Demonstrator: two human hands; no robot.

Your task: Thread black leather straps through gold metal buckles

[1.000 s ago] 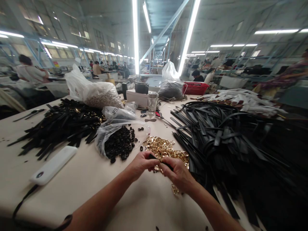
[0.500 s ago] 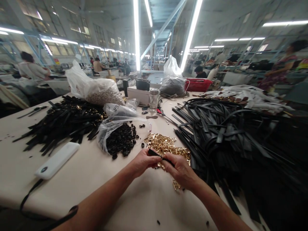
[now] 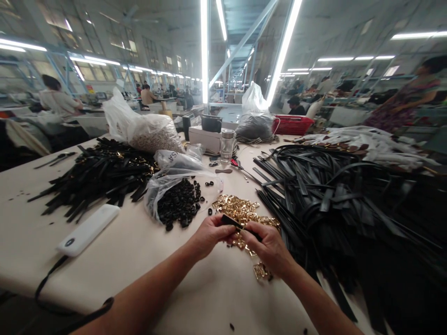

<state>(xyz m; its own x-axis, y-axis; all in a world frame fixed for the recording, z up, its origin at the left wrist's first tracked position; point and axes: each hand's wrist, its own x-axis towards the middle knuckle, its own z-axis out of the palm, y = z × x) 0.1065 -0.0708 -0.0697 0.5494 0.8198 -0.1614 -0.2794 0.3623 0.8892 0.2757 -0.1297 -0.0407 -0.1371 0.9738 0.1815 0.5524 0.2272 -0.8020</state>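
Note:
Both my hands meet over the near edge of a pile of gold buckles (image 3: 235, 205). My left hand (image 3: 213, 232) pinches a short black strap (image 3: 231, 220), whose end sticks up past the fingers. Fingers of my right hand (image 3: 267, 242) are closed on the same strap from the other side. A small gold-coloured bit shows between the fingertips; its shape is too small to tell. Left of the buckles, black loops (image 3: 178, 202) spill out of a clear plastic bag (image 3: 152, 195).
Black straps with gold buckles (image 3: 94, 177) lie at left, beside a white power bank (image 3: 89, 229) with a cable. Long black straps (image 3: 314, 186) are heaped at right. Farther back stand a glass jar (image 3: 227, 146), a red basket (image 3: 293, 124) and a filled bag (image 3: 146, 128).
The whole view has shifted slightly, so the table things appear a little farther right. Both hands still hold the strap, and the gold-coloured bit between the fingertips is now more visible.

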